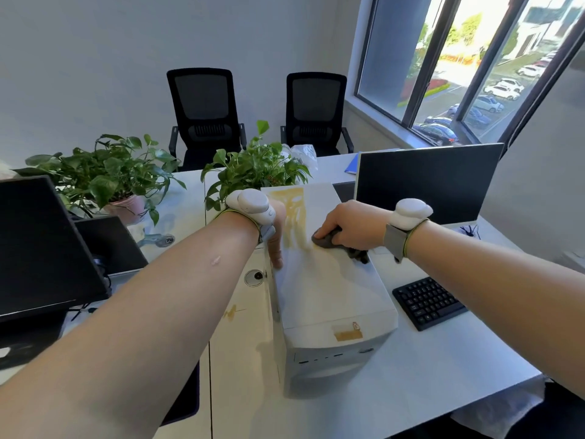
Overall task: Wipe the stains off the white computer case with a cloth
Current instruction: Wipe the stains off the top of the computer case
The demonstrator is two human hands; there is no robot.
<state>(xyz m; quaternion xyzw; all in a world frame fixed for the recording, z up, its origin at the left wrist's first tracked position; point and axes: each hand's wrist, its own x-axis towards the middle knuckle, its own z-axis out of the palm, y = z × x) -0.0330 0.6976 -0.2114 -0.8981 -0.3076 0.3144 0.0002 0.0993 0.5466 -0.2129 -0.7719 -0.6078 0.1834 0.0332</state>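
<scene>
Steadying the left edge of the white computer case [329, 289] on the worktop [443, 369] with the left hand [276, 231], fingers [276, 255] lying straight along the edge (presumably bracing against sliding). Pressing the grey cloth [332, 243] with the right hand [349, 224], fingers curled round it, beside the yellow stains [292, 213].

Smooth matt white case [329, 280], soft grey cloth [329, 240], matt plastic keyboard [427, 301]
</scene>
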